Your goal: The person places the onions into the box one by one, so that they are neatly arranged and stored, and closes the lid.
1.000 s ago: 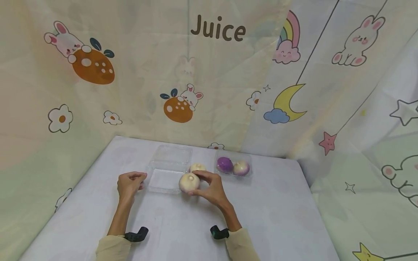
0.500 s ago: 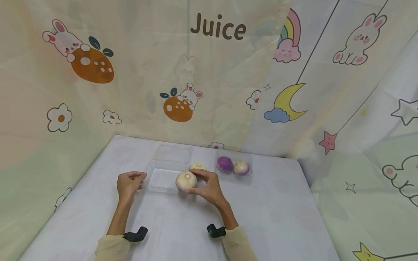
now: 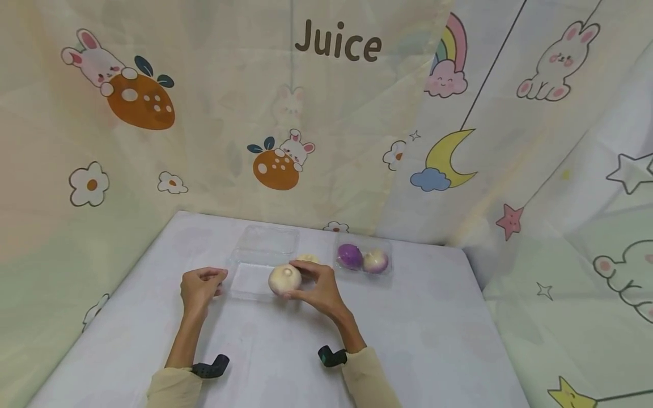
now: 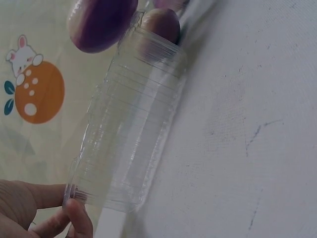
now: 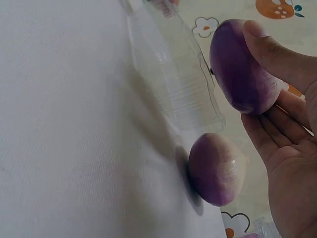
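My right hand [image 3: 325, 290] grips a round turnip [image 3: 284, 280], cream on top with a small nub and purple below, between thumb and fingers. It is held above the right side of an open clear plastic box [image 3: 247, 296]. At the box's left edge, my left hand [image 3: 198, 288] pinches the rim between thumb and finger, plain in the left wrist view. The box's lid [image 3: 267, 240] is folded back behind it. Just right of the box, a second cream-and-purple turnip [image 5: 217, 169] rests on the table, partly hidden by my right hand in the head view.
Another clear plastic box [image 3: 389, 268] stands at the back right, holding a purple round vegetable [image 3: 350, 256] and a cream-and-purple turnip [image 3: 375, 261]. A white cloth covers the table [image 3: 428, 328]. Patterned curtains [image 3: 214, 113] hang behind and beside it.
My right hand has carried the turnip left and slightly away from me, from the box's right edge to over its right side. My left hand stays at the rim.
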Demonstrator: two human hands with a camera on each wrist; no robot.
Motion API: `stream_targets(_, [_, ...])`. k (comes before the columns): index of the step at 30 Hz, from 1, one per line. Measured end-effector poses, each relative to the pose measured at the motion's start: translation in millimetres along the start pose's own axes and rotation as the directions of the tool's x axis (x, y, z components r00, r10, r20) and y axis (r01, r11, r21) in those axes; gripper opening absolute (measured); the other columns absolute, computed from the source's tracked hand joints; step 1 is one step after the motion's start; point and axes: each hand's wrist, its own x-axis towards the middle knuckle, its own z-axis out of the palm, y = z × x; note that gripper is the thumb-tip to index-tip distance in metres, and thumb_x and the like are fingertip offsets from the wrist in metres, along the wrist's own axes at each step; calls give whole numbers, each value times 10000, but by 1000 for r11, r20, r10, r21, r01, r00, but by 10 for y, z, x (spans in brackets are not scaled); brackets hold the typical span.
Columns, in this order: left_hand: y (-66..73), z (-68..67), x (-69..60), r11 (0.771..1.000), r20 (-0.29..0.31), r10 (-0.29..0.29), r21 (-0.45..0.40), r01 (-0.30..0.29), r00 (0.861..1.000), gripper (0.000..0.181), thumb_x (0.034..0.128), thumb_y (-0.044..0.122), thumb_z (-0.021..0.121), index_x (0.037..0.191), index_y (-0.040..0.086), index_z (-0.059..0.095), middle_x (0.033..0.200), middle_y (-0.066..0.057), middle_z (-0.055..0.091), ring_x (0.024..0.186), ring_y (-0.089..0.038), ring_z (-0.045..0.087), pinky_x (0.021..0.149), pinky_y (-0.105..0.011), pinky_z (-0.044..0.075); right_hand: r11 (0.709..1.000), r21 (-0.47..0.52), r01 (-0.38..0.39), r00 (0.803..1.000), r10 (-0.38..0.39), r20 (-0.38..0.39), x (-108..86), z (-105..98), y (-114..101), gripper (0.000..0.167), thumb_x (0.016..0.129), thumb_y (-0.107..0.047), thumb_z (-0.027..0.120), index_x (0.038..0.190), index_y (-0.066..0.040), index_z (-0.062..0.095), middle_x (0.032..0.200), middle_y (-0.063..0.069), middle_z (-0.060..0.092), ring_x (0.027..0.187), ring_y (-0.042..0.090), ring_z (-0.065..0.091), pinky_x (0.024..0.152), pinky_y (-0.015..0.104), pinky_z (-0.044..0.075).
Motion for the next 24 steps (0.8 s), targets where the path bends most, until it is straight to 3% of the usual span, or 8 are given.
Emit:
stream_targets(10, [4,-12,-5,1000,-5,-14,12,14,1000,229,991,161,791,1093,-45,799,931,-204,801,656,-118,694,559,-190,628,1000,-16,11,1000,-12,-14,67,78,12,671,729,-115,1032,1345,-105,768,1350,80,782,1311,221,714,1148,401,608])
stream_targets(19, [-4,-6,6,1000,-2,22,6,-22,1000,236,979,151,800,1085,-60,804,868,-175,797,648,-129,726,563,-222,648,1000,23,-4,1000,4,-12,126,98,6,665,753,-86,1012,1366,-98,755,1377,97,757,1327,237,698,1157,388,600])
stream_targets(24, [-6,-6,-8,1000,-1,7,0,-7,1000,241,979,143,799,1091,-71,797,851,-153,797,640,-117,722,554,-209,641,1000,11,-4,1000,4,-2,143,103,22,661,766,-90,1007,1375,-97,751,1385,106,756,1333,255,694,1160,387,599])
